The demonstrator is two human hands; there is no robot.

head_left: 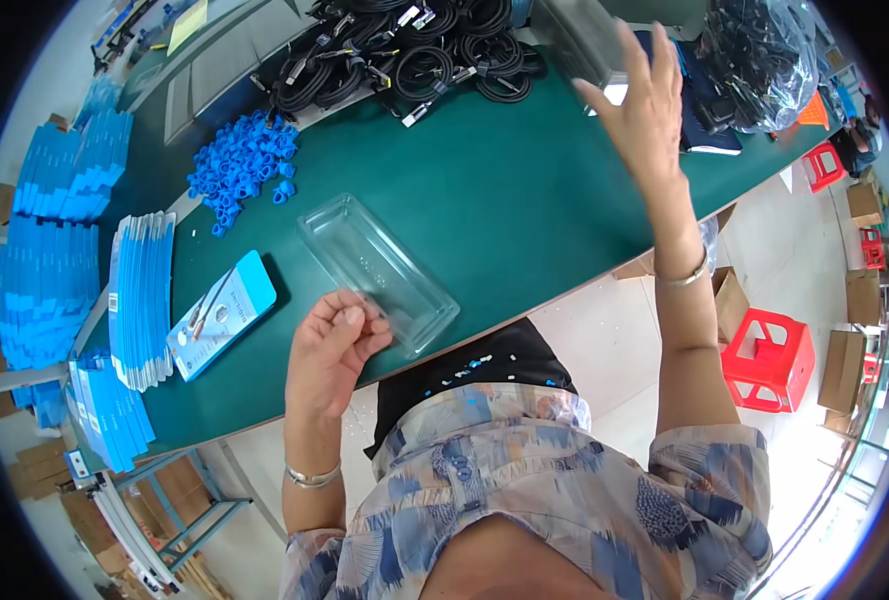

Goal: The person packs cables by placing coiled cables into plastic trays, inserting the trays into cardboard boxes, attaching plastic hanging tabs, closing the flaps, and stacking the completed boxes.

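The right arm reaches out from the near right toward the far side, only slightly bent at the elbow (690, 352), its forearm (683, 300) running almost straight into the wrist (672, 190). The right hand (647, 125) is spread wide, back toward the viewer, with the fingers (633, 58) fanned toward the far side and the thumb (599, 102) angled out to the left. The left forearm (313, 440) is nearer and farther left, pointing away from the torso. The left hand (327, 348) is half curled, thumb folded in close to the bent fingers; whether they press together is unclear.
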